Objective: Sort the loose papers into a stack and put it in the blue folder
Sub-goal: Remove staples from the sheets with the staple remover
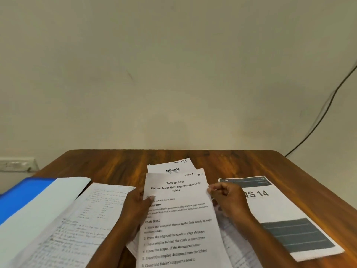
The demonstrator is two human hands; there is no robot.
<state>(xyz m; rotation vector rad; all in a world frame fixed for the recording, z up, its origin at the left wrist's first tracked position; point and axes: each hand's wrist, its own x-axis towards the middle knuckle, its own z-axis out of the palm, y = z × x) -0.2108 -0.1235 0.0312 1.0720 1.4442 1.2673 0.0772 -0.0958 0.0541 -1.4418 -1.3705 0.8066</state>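
A printed task sheet (179, 219) headed "TASK ID: 3649" lies on top of a loose stack at the middle of the wooden table (116, 163). My left hand (135, 207) grips its left edge, thumb on the page. My right hand (228, 198) pinches its right edge. A sheet with a "blinkit" logo (171, 167) sticks out behind the stack. A handwritten page (83, 225) lies to the left, partly over a pale sheet (44, 202). The blue folder (19, 192) lies at the far left. A printed sheet with dark bands (286, 219) lies to the right.
More written sheets (237, 248) poke out under the stack at the lower right. A white socket strip (17, 164) sits on the wall at the left. A black cable (324, 111) hangs down the wall at the right. The table's far edge meets the wall.
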